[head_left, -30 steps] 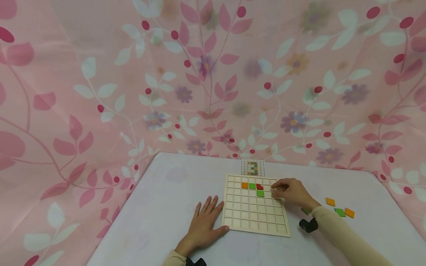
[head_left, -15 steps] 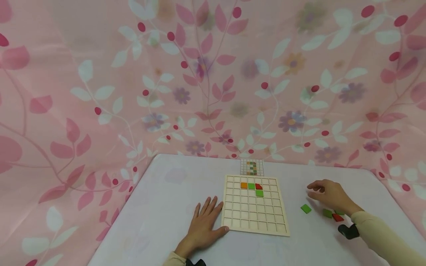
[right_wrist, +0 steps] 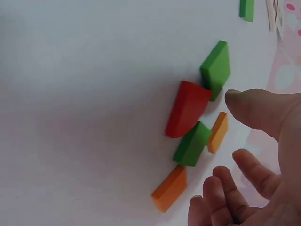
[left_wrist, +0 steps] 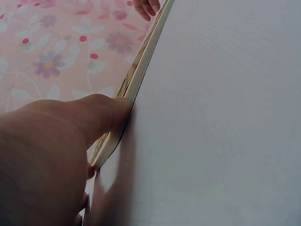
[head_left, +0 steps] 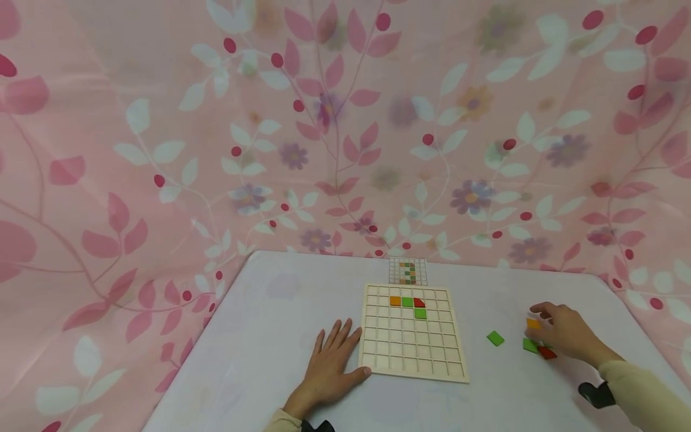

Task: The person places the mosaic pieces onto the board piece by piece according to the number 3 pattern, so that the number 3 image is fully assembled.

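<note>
White tabletop (head_left: pixel 254 336) | orange tile (head_left: pixel 533 323) | just beside right grip (head_left: pixel 569 333)

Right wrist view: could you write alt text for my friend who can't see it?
A right hand, holding nothing, is beside one red tile, two green tiles and two orange tiles on a white table. Another green tile lies by the top edge.

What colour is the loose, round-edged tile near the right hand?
The round-edged tile is red; it shows best in the right wrist view.
</note>
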Motion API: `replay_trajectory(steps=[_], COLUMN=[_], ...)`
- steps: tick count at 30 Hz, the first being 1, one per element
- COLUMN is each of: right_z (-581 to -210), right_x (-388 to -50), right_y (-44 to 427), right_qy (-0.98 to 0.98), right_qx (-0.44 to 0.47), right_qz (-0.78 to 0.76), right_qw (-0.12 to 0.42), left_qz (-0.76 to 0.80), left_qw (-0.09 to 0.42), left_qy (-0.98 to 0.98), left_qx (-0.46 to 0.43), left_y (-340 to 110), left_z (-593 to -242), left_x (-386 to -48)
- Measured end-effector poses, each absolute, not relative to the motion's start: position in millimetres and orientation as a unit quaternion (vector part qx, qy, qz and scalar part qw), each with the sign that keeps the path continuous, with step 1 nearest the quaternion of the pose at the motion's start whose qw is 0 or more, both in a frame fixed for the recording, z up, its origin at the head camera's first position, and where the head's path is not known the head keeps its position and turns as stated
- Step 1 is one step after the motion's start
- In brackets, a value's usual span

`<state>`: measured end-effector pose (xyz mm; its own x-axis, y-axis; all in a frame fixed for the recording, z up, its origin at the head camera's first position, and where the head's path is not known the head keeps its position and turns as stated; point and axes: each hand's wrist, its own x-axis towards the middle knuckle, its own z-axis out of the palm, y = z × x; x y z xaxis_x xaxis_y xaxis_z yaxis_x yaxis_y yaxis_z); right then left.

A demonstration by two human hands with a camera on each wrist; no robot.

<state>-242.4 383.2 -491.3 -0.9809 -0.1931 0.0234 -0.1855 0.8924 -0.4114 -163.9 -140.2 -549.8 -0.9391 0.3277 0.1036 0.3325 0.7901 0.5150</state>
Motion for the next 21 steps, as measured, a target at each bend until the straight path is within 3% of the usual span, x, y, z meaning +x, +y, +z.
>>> replay_trajectory(steps=[21], right_z=[-500], right_x=[-226], right_y=[406], right_qy=[0.972], right_qx=[-0.037], right_qz=[-0.216], right_qw=[0.079], left_qz=[-0.28], left_qw=[0.003], left_qy=[-0.945], left_qx=[-0.172], left_y=[-139], left_z=[-547], left_x=[-164])
